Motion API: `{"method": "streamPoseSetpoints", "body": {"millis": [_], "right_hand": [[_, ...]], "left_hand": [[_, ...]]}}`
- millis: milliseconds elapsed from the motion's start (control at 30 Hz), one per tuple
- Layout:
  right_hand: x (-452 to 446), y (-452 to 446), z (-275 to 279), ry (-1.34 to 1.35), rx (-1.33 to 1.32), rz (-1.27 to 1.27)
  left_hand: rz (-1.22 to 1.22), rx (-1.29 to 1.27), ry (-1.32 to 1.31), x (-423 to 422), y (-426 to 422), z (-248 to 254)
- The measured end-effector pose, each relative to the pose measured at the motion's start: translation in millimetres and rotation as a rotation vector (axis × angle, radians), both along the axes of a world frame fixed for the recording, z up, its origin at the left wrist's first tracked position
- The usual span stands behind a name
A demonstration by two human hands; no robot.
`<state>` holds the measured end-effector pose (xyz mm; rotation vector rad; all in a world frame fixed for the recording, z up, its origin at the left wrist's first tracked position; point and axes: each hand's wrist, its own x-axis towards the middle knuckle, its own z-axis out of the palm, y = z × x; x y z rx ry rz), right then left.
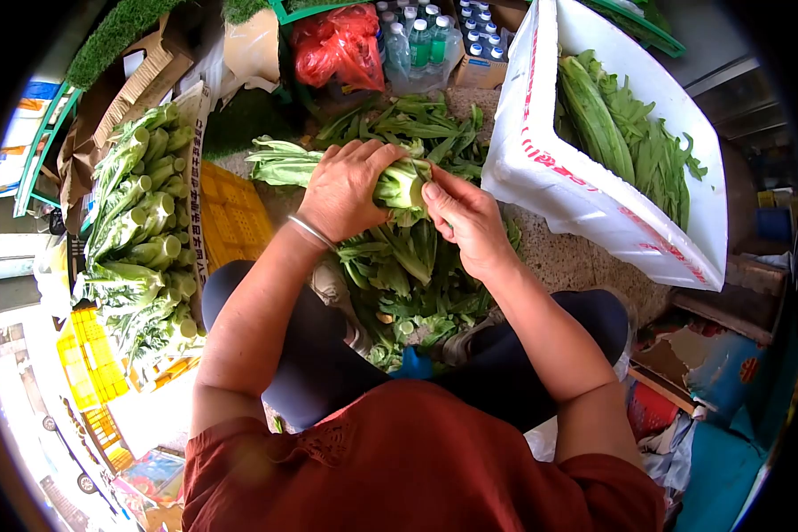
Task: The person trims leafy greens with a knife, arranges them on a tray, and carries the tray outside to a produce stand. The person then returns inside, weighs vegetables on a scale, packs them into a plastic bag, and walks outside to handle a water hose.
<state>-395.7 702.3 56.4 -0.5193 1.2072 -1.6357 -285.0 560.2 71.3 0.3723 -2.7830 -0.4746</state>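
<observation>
A head of long-leaf lettuce lies crosswise in front of me, its pale cut stem end to the right and its leaves pointing left. My left hand, with a bangle at the wrist, is wrapped over its middle. At the stem end, my right hand pinches an outer leaf at its base; the fingertips partly hide that leaf. Below both hands, a heap of loose green leaves covers the floor between my feet.
Trimmed lettuce heads are stacked at left beside a yellow crate. A white foam box with long green lettuce tilts at right. Bottles and a red plastic bag stand at the back.
</observation>
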Motion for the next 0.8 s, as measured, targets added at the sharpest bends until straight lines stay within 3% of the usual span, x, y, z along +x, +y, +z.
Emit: {"method": "streamPoseSetpoints", "body": {"millis": [333, 500, 567, 633, 700, 733, 800], "right_hand": [[-0.4, -6.0, -17.6, -0.042, 0.160, -0.132], [-18.5, 1.3, -68.0, -0.066, 0.551, -0.217], [-13.0, -3.0, -47.4, -0.265, 0.696, -0.147], [-10.3, -4.9, -37.4, -0.317, 0.653, -0.108], [-12.5, -8.3, -30.3, -0.745, 0.274, 0.201], [-11.2, -10.2, -22.7, -0.748, 0.271, 0.194], [-9.5, -15.0, -8.9, -0.801, -0.031, 0.292]], "left_hand": [[-0.002, -0.129, -0.071, -3.2, -1.4, -17.4], [0.057, -0.124, -0.054, 2.3, -7.3, -7.8], [0.100, 0.000, -0.070, 4.6, -6.9, 2.4], [0.102, 0.024, 0.013, 4.8, -3.3, 3.2], [-0.007, 0.068, 0.069, 3.0, 2.5, 8.3], [-0.053, 0.024, 0.177, 0.5, 6.1, 7.4], [-0.128, 0.026, 0.215, -1.2, 12.2, 11.2]]}}
